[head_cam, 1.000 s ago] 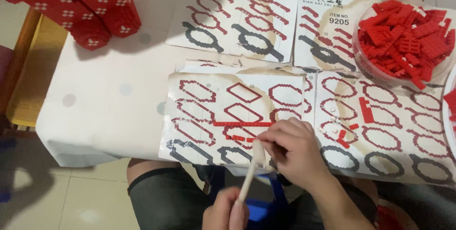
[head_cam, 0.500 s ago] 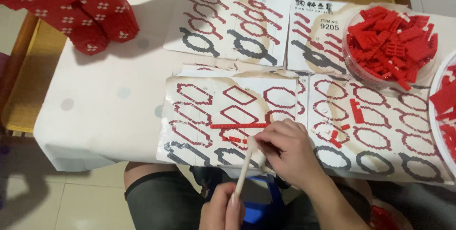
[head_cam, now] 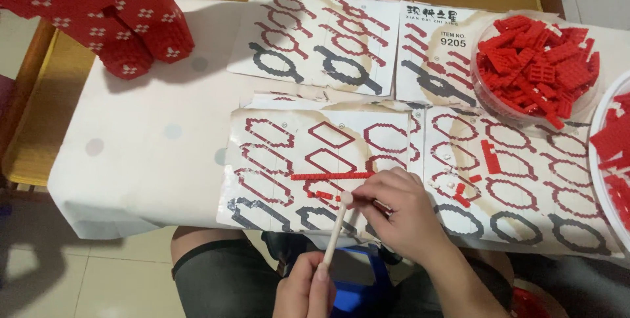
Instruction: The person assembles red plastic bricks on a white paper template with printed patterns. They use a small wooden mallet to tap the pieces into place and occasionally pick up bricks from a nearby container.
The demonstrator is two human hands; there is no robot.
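Note:
My left hand [head_cam: 305, 288] is at the bottom edge, closed around the lower end of a thin cream stick [head_cam: 336, 229] that points up toward the table. My right hand [head_cam: 397, 210] rests on the front instruction sheet [head_cam: 275, 160], fingers pinched together against the stick's rounded tip. Whether a small piece sits between those fingers is hidden. Just above the fingers a thin row of red bricks [head_cam: 331, 175] lies across the sheet. A few tiny red pieces [head_cam: 321, 194] lie beside the tip.
A clear bowl of red bricks [head_cam: 535, 62] stands at the back right, and a second dish [head_cam: 613, 160] is cut off by the right edge. Loose red bricks [head_cam: 489, 157] lie on the right sheet. A red patterned brick model [head_cam: 111, 16] stands back left.
My right hand has slid slightly to the right, so the stick's rounded tip now shows beside its fingers. My left hand still holds the stick's lower end.

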